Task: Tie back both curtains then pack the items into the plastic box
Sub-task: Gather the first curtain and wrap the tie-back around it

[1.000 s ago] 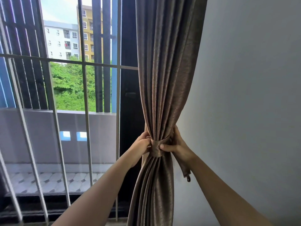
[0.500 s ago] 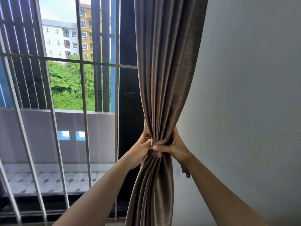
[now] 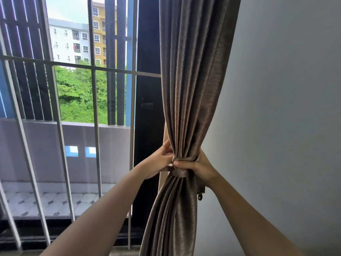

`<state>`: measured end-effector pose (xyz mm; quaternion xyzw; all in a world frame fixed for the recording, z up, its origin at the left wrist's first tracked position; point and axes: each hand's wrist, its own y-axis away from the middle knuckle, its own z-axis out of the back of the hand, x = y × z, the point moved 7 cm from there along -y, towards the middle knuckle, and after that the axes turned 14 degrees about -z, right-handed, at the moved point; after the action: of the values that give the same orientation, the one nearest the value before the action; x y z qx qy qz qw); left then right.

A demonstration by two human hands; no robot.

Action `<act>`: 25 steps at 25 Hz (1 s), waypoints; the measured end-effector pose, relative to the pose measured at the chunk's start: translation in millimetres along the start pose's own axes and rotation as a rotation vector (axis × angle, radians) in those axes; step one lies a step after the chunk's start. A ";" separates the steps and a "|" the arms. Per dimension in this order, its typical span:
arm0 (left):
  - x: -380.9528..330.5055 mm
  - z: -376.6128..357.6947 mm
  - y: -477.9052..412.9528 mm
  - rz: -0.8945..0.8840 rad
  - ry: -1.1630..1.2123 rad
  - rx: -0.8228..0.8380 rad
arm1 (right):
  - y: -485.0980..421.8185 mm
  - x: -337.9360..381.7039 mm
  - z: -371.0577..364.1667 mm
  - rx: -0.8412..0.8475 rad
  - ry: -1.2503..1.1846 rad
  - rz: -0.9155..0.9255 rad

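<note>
Both hands are clamping the tieback [image 3: 178, 171] around the gathered brown curtain [image 3: 190, 89]: left hand [image 3: 158, 161] is pinching the strap end at the bundle's 9 o'clock, right hand [image 3: 198, 166] is gripping band and folds at 3 o'clock, thumb pressing across the front. Curtain is hanging bunched beside the grey wall [image 3: 286, 108], barred window [image 3: 83, 89] at 9 o'clock. Risk: the band is likely slipping loose if either grip eases before fastening, spilling folds. Plastic box and items are not showing in view.
</note>
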<state>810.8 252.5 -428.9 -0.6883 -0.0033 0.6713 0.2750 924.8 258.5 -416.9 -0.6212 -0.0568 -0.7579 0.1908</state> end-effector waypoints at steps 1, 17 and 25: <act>-1.7 0.5 -1.8 0.008 -0.037 0.013 | 0.3 -0.3 0.4 0.000 -0.005 0.004; -31.0 38.6 4.8 -0.261 -0.963 0.019 | 4.7 6.1 0.8 -0.122 -0.004 0.032; -38.1 56.0 24.0 -0.274 -1.063 0.025 | 8.8 2.4 -0.5 -0.088 0.011 -0.001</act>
<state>746.4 238.8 -400.0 -0.2444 -0.2234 0.8845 0.3286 927.2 249.7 -416.0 -0.6249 -0.0225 -0.7632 0.1631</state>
